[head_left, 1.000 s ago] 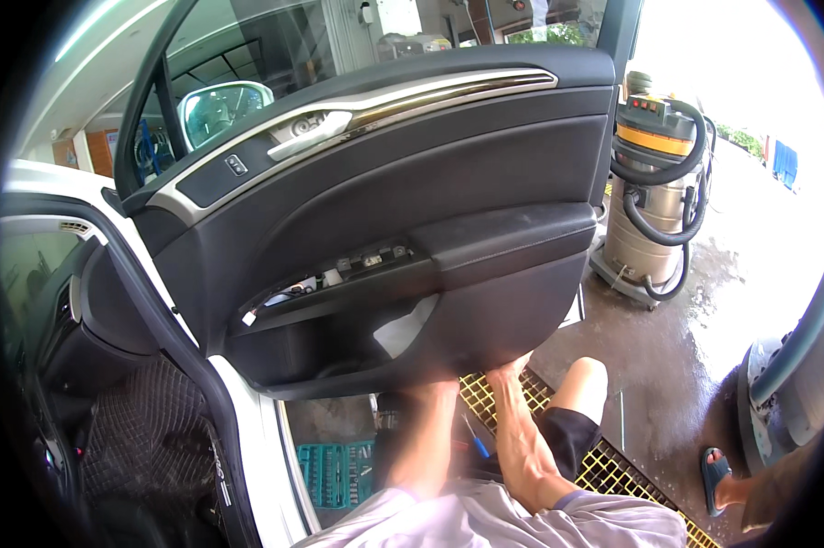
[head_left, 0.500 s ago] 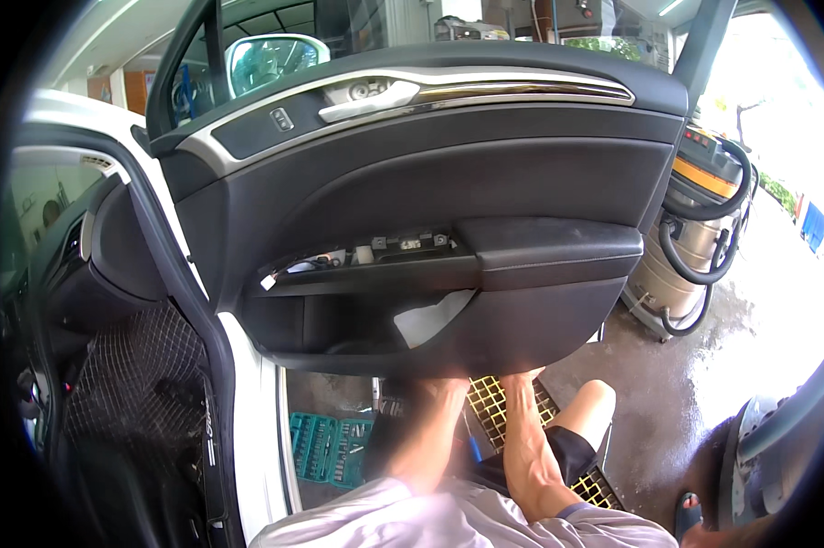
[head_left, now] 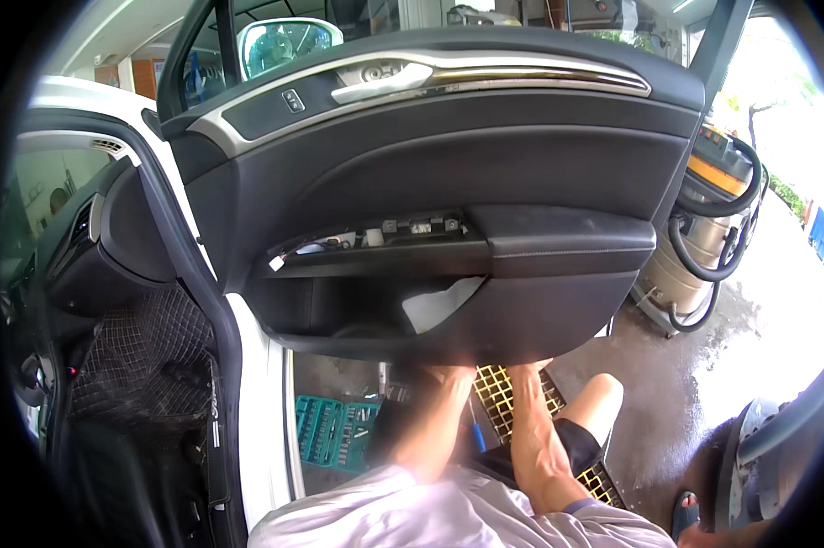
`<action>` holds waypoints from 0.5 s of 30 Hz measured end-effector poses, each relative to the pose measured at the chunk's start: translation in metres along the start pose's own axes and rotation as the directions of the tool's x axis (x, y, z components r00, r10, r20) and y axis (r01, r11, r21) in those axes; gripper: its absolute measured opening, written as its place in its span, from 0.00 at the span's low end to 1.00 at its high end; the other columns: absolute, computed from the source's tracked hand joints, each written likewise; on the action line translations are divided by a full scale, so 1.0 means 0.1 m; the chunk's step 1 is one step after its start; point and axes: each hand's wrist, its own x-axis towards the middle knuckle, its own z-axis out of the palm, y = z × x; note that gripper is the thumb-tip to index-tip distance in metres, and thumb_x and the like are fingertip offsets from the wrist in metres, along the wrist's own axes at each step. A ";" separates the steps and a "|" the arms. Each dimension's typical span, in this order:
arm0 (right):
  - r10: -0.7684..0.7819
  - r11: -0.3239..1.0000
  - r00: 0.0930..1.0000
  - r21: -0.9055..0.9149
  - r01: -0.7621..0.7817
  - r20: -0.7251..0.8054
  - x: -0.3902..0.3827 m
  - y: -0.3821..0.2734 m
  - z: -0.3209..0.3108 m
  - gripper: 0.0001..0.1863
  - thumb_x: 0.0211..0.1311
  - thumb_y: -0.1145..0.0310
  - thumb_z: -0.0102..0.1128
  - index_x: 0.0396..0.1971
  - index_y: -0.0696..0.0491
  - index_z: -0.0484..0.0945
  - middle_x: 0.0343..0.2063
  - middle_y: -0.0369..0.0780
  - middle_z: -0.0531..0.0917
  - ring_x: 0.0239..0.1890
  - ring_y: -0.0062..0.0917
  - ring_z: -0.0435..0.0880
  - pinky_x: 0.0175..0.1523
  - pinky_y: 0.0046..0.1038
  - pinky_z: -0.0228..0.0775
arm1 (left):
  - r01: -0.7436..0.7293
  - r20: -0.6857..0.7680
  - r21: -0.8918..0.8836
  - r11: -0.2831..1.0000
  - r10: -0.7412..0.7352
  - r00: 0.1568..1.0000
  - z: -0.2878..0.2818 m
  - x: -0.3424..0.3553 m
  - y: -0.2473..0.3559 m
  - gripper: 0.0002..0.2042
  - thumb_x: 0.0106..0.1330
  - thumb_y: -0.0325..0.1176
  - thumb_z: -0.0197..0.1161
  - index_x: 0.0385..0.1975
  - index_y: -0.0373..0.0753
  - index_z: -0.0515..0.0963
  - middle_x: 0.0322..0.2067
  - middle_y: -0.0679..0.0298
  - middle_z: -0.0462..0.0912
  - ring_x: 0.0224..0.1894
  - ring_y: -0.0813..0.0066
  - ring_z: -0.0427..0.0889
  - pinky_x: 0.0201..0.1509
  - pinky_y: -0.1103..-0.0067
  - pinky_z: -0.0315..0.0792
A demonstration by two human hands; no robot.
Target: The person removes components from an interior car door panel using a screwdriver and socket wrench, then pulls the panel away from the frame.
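Observation:
A dark car door panel [head_left: 558, 173] fills the middle, with a silver trim strip and a door handle [head_left: 385, 84] along its upper part. My left hand [head_left: 452, 374] reaches up to the panel's bottom edge, blurred, its fingers hidden. Close by on the right, my right hand [head_left: 528, 368] is at the same edge, fingers tucked out of sight behind it. Above the hands, the armrest opening is uncovered, showing brackets and a loose white connector [head_left: 277, 263]. A white sheet or cloth [head_left: 441, 305] sits in the door pocket.
A teal socket set case [head_left: 332, 433] lies open on the floor at left, near a blue-handled tool [head_left: 479, 437]. Yellow floor grating [head_left: 496, 391] runs beneath my arms. A vacuum cleaner [head_left: 681, 265] stands beyond the door's right end. The white door sill [head_left: 258, 402] borders the left.
The whole view has shifted, so the door and floor items sit slightly higher and further right. Both hands stay at the panel's bottom edge.

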 end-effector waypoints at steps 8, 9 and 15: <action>-0.205 0.959 0.972 -0.177 0.223 0.115 -0.07 -0.11 -0.13 0.31 0.70 0.48 0.59 0.64 0.55 0.74 0.56 0.38 0.83 0.54 0.25 0.83 0.55 0.30 0.77 | -0.017 -0.006 -0.001 1.000 0.017 1.000 -0.01 0.04 -0.03 0.15 0.73 0.39 0.55 0.51 0.36 0.78 0.49 0.58 0.83 0.49 0.63 0.83 0.56 0.65 0.81; -0.269 0.913 0.957 -0.290 0.288 0.107 -0.06 -0.11 -0.13 0.31 0.70 0.48 0.59 0.64 0.55 0.74 0.57 0.38 0.83 0.54 0.26 0.83 0.55 0.30 0.77 | -0.003 -0.016 0.014 1.000 0.003 1.000 -0.03 0.01 -0.03 0.15 0.73 0.39 0.55 0.51 0.36 0.78 0.49 0.58 0.83 0.49 0.63 0.83 0.56 0.65 0.81; 0.067 0.987 0.979 0.131 -0.093 0.190 0.04 -0.05 -0.03 0.34 0.70 0.46 0.58 0.66 0.55 0.71 0.59 0.38 0.82 0.55 0.28 0.83 0.55 0.32 0.78 | 0.004 -0.032 0.061 0.998 -0.002 1.000 -0.01 0.00 0.05 0.14 0.73 0.38 0.55 0.50 0.36 0.78 0.48 0.58 0.83 0.48 0.63 0.83 0.55 0.65 0.81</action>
